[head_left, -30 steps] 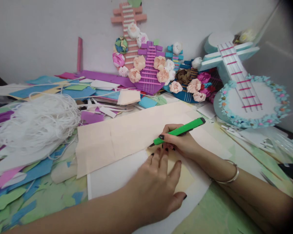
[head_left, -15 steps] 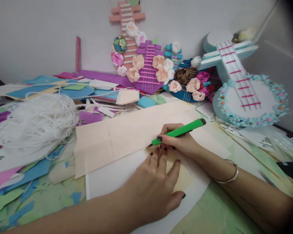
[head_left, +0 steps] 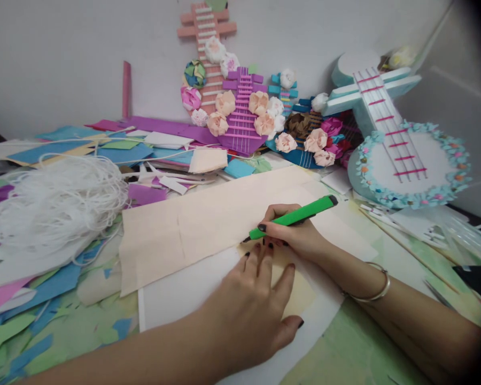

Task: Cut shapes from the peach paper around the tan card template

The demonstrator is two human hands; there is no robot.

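My right hand [head_left: 294,232] grips a green marker [head_left: 296,216], its dark tip pointing left and down at the lower edge of a peach paper strip [head_left: 208,224]. Whether the tip touches the paper, I cannot tell. Fingers spread, my left hand [head_left: 256,305] lies flat over a small pale yellow paper piece [head_left: 302,297], partly covering it. Beneath both is a white sheet [head_left: 176,294]. The left fingertips rest just below the marker's tip.
At the left sits a tangled heap of white cord [head_left: 60,198] among coloured paper scraps [head_left: 44,289]. Paper-flowered model guitars, one purple [head_left: 244,115] and one light blue [head_left: 412,160], lean along the wall. A thin wooden stick [head_left: 409,248] lies at the right.
Both hands and the marker hold nearly the same place. The whole view has shifted very slightly; nothing was taken up or let go.
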